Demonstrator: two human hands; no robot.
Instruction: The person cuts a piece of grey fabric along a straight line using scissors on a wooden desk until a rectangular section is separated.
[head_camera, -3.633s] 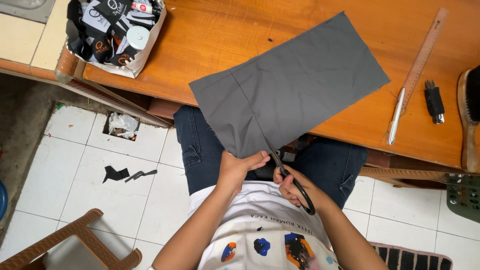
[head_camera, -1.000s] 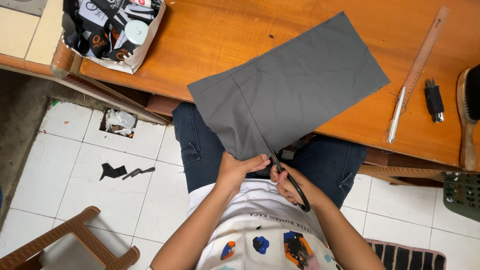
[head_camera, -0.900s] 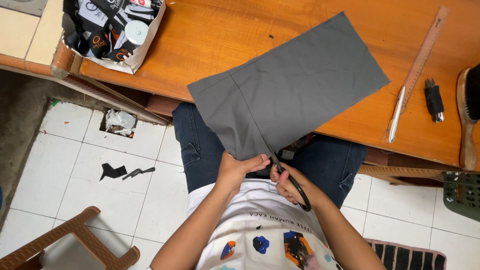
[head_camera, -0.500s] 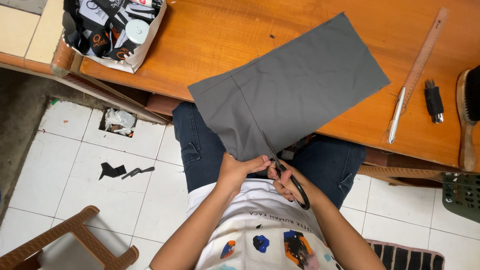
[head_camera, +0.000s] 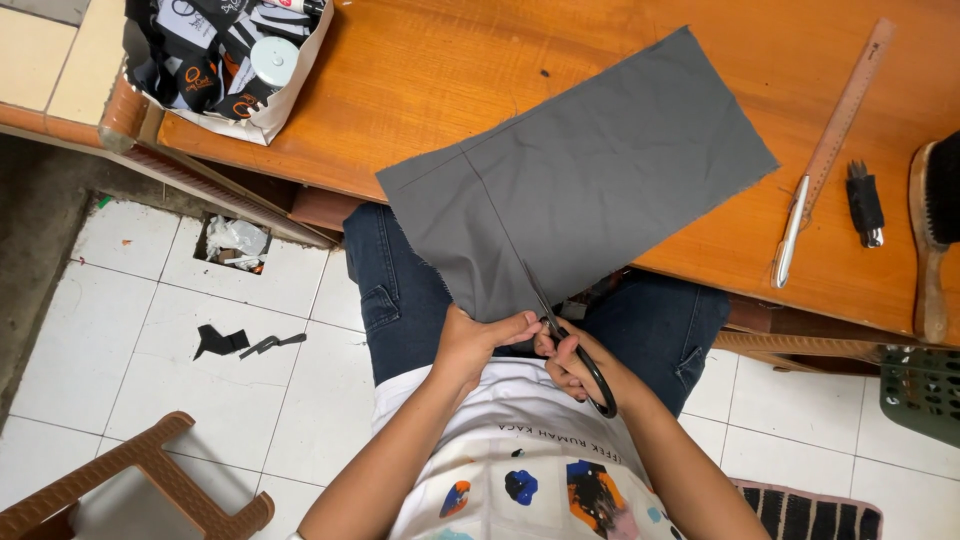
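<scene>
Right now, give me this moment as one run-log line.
left hand: grips grey fabric edge | right hand: holds black scissors, blades in fabric | fabric: half on wooden table, overhanging lap
</scene>
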